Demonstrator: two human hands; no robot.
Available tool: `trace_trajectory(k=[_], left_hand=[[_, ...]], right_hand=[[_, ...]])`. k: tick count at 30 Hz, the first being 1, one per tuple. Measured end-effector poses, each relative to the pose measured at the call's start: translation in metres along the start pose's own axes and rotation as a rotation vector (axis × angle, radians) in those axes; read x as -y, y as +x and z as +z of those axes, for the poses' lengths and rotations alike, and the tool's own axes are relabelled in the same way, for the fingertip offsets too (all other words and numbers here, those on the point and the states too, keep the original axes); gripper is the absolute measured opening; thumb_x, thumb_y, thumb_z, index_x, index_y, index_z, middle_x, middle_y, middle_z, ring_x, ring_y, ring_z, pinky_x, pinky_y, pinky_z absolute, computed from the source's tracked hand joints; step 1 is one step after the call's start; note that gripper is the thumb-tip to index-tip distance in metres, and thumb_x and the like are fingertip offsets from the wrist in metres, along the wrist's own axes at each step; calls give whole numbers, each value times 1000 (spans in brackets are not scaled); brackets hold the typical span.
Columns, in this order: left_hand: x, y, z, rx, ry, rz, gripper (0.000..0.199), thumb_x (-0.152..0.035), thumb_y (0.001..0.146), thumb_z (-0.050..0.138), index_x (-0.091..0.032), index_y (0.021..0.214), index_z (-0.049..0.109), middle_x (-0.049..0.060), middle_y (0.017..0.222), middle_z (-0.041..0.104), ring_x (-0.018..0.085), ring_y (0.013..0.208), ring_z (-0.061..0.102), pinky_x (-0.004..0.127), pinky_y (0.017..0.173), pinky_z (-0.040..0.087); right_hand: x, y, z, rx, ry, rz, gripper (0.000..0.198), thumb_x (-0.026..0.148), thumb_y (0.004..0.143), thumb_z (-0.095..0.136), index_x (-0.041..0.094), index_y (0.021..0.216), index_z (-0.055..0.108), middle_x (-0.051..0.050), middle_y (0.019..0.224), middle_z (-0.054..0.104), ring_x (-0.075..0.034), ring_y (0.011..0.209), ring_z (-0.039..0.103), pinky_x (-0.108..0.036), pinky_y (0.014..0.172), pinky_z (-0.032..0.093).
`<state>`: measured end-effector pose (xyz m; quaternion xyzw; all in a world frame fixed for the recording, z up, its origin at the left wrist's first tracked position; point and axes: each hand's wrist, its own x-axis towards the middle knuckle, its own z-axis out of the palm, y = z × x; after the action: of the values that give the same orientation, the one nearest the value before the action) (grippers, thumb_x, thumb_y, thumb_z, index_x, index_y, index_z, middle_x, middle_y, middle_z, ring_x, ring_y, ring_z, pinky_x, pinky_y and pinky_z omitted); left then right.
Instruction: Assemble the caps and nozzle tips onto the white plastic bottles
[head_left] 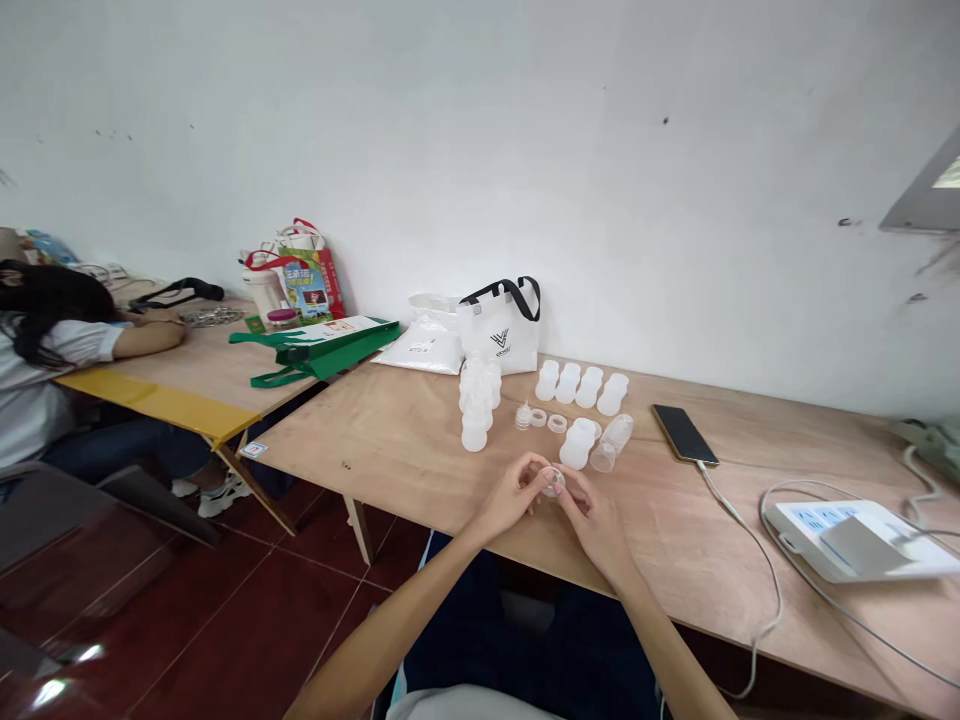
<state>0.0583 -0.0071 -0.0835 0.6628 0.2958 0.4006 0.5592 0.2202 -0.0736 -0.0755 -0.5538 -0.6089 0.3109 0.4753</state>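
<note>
Over the table's front edge, my left hand (pixel 517 490) and my right hand (pixel 589 510) pinch a small clear round plastic piece (pixel 553 482) between them; its exact kind is hard to make out. Just beyond my fingers stands a frosted white waisted bottle (pixel 577 444), with clear plastic cups (pixel 615 440) lying beside it. Several small ring-shaped parts (pixel 556 423) and a nipple-like clear piece (pixel 523 416) lie further left. Behind them is a row of frosted bottles (pixel 590 386). Another group of translucent bottles (pixel 475 420) stands to the left.
A white bag with black handles (pixel 499 325) and a plastic packet (pixel 424 345) sit against the wall. To the right lie a phone (pixel 684 433) with its cable and a white device (pixel 862 540). A green bag (pixel 330 350) and a person leaning on the neighbouring table (pixel 202 360) are leftward.
</note>
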Motion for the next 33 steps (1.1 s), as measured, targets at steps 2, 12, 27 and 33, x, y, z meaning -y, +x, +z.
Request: trace_trajectory(k=[2,12,27,33], left_hand=[[1,0,0,3,-3,0,43,-59,93,60,-17,104,61,1,82,61,9,60,54,19,48,44],[-7,-3,2,-10,124,5,36,-55,95,57,-19,91,53,-1,79,59,11,62,52,20,52,42],[-17,-5,4,-62,386,52,40,-47,96,53,-17,70,56,-3,65,53,11,62,45,26,62,32],[-20,-7,6,6,450,62,39,-48,100,48,-18,75,55,-3,67,54,12,62,47,26,62,32]], right_hand=[[1,0,0,13,3,6,42,56,97,58,32,131,65,-5,128,74,-30,115,71,-47,100,56],[-5,-1,2,-104,22,-56,42,53,97,58,27,130,57,-4,94,75,-24,90,73,-41,88,57],[0,1,1,-41,-59,-56,42,59,98,51,26,121,66,-9,121,73,-26,101,69,-40,85,56],[1,0,0,-61,-51,-78,39,53,101,49,27,121,69,-8,125,72,-26,106,68,-38,86,55]])
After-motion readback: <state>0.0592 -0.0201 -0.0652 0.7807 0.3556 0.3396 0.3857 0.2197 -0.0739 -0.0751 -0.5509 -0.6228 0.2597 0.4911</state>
